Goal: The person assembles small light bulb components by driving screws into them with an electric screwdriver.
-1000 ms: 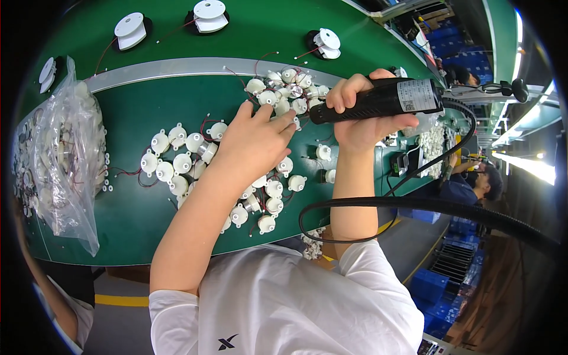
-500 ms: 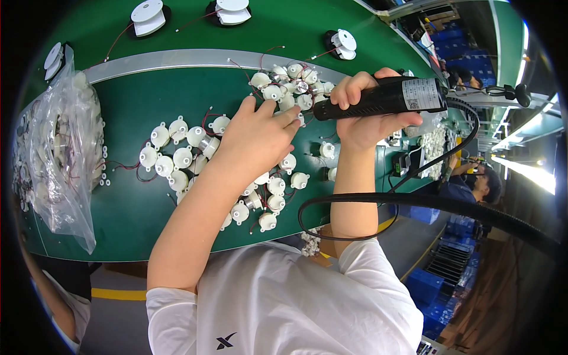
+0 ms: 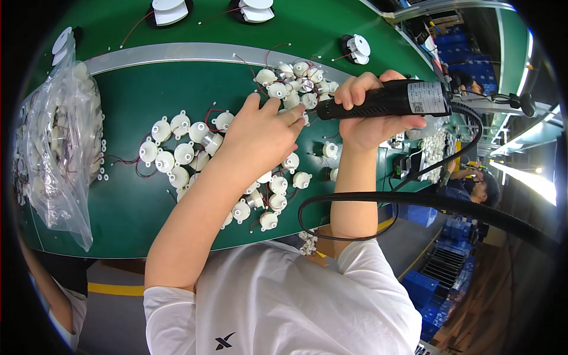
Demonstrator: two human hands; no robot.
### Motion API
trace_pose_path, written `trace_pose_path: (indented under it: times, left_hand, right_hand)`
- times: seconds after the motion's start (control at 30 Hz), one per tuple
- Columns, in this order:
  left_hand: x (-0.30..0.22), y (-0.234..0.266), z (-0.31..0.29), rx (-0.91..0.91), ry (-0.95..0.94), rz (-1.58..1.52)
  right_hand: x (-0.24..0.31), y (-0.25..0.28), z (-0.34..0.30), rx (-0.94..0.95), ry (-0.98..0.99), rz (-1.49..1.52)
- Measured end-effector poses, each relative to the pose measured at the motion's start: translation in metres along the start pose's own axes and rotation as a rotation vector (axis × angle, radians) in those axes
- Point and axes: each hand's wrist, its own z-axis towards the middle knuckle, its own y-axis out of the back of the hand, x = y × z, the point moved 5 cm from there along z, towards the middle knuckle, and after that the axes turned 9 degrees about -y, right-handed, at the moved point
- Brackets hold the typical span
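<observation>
My right hand point(image 3: 368, 121) is wrapped around a black electric screwdriver point(image 3: 387, 100) with a white label, held nearly level with its nose toward the left. My left hand point(image 3: 263, 131) is closed right beside that nose, palm down, fingers bent; whatever it holds is hidden beneath them. Past its fingertips lies a cluster of small white geared motors point(image 3: 277, 90) with thin red and dark wires. More white motors point(image 3: 184, 154) lie left of my left forearm, and others point(image 3: 278, 185) lie to its right.
A clear plastic bag point(image 3: 62, 154) full of white parts stands on the green bench at left. Beyond a metal rail point(image 3: 177, 53), white spool-shaped units point(image 3: 256, 10) sit on a green belt. The screwdriver's black cable point(image 3: 438, 200) loops across my right forearm. Co-workers point(image 3: 473, 186) are at right.
The white spool-shaped units on the far belt have shifted right relative to the bench. The whole view has shifted slightly. Both my hands keep nearly the same pose.
</observation>
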Motion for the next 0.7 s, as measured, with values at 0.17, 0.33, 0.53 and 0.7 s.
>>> trace_pose_path:
  times: [0.17, 0.33, 0.53, 0.7]
  left_hand:
    - [-0.0004, 0.0, -0.0004, -0.006, 0.001, 0.011]
    - [-0.0013, -0.0025, 0.0008, 0.002, 0.021, 0.028]
    - [-0.0041, -0.0066, 0.0007, 0.021, 0.04, 0.056]
    - [-0.0078, -0.0063, -0.0001, -0.016, 0.046, 0.096]
  right_hand:
    - [-0.0001, -0.0031, -0.0002, 0.033, 0.014, -0.032]
    - [-0.0007, -0.0044, -0.0011, -0.005, -0.004, -0.022]
    - [0.0014, -0.0077, -0.0017, 0.014, 0.019, -0.109]
    - [-0.0005, -0.0085, -0.0018, 0.038, 0.012, -0.072]
